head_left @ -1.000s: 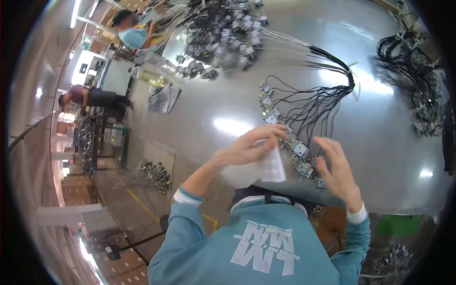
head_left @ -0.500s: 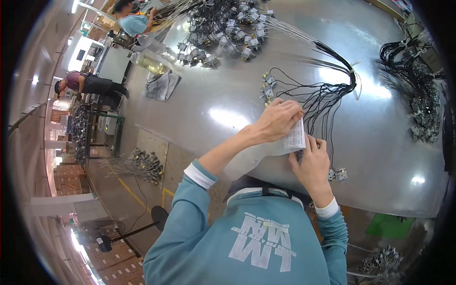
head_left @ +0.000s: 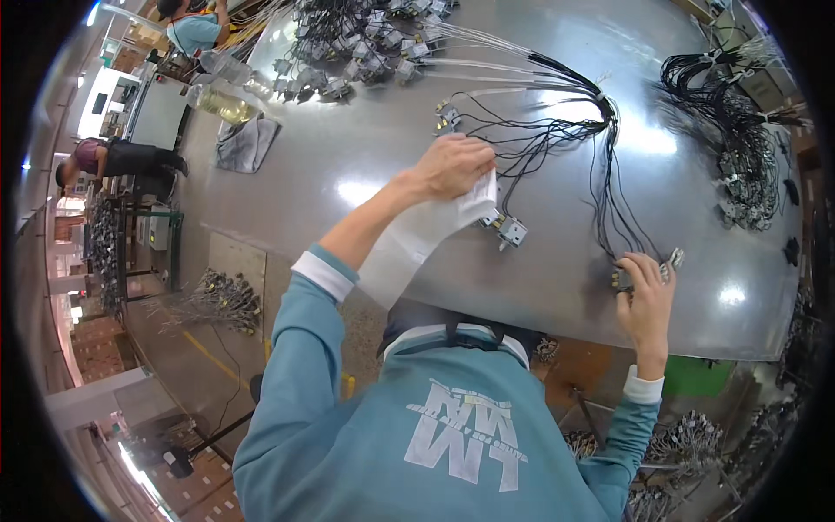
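Observation:
My left hand [head_left: 457,167] is closed round a folded strip of white label paper [head_left: 404,248], whose backing hangs down toward the table's near edge. Just beside it lie small silver box-shaped parts [head_left: 513,231] with black cables, and others [head_left: 447,117] rest beyond that hand. To the right, my right hand [head_left: 646,291] has its fingers curled over similar silver parts [head_left: 621,278] near the table edge. The black cables run up to a tied cable bundle [head_left: 604,117] in the middle of the table. Part of what each hand grips is covered by fingers.
A large pile of silver parts [head_left: 357,43] lies at the far left of the metal table [head_left: 557,287]. Nearby are a grey cloth [head_left: 247,143] and a bottle of yellowish liquid [head_left: 222,104]. More coiled cables [head_left: 739,130] lie right. Two people work at the left.
My right hand has left the label strip and moved right onto the silver parts there. The left hand keeps the strip. The whole view has shifted somewhat left.

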A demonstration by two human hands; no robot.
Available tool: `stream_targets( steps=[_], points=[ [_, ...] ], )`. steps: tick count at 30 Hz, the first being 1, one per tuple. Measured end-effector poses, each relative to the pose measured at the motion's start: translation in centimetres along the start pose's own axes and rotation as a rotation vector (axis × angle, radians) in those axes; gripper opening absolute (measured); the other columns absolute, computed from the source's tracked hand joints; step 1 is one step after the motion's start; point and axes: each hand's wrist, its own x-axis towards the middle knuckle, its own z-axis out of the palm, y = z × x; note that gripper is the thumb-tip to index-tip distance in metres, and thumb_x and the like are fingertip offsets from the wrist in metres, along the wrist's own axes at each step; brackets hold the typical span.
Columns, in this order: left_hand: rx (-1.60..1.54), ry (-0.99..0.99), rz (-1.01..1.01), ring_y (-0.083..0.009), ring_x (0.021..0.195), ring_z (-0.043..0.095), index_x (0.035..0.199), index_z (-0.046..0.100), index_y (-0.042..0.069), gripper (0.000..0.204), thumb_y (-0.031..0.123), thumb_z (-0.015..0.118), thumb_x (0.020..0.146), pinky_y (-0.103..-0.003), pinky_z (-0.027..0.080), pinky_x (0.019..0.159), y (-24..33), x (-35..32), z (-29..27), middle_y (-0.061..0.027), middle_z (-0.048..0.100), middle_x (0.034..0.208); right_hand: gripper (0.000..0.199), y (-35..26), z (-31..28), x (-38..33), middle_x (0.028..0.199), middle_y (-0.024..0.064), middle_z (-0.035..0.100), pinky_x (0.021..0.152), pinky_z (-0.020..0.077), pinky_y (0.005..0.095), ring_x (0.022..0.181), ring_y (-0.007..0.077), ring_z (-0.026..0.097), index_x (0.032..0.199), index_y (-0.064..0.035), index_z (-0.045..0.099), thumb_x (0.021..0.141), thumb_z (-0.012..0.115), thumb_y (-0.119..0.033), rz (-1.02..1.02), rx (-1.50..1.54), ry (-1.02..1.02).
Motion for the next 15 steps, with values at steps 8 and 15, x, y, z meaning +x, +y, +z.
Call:
stream_targets(
  steps=[8, 15],
  points=[
    [-0.034, -0.202, -0.261, -0.0335, 0.106, 0.067, 0.107, 0.071, 0.008, 0.024, 0.026, 0.055, 0.105, -0.046, 0.045, 0.101, -3.4, 2.6, -3.0, -0.0120, 0.073, 0.103, 0.053, -3.3, 4.8, -0.2, 0.138, 0.0078, 0.060, 0.123, 0.0255, 0.0623, 0.142, 0.0374, 0.044, 0.130, -0.0133, 0.065, 0.078, 0.075, -0.010, 0.072, -0.165, 0.063],
    [-0.325, -0.098, -0.426, -0.0305, 0.116, 0.069, 0.105, 0.078, 0.003, 0.027, 0.023, 0.059, 0.106, -0.041, 0.048, 0.103, -1.1, 1.2, -4.1, -0.0159, 0.076, 0.115, 0.071, -14.4, 6.3, 2.7, 0.139, 0.0068, 0.062, 0.122, 0.0214, 0.0705, 0.147, 0.0410, 0.040, 0.147, -0.0167, 0.062, 0.082, 0.085, -0.032, 0.042, 0.060, 0.082]
  ],
)
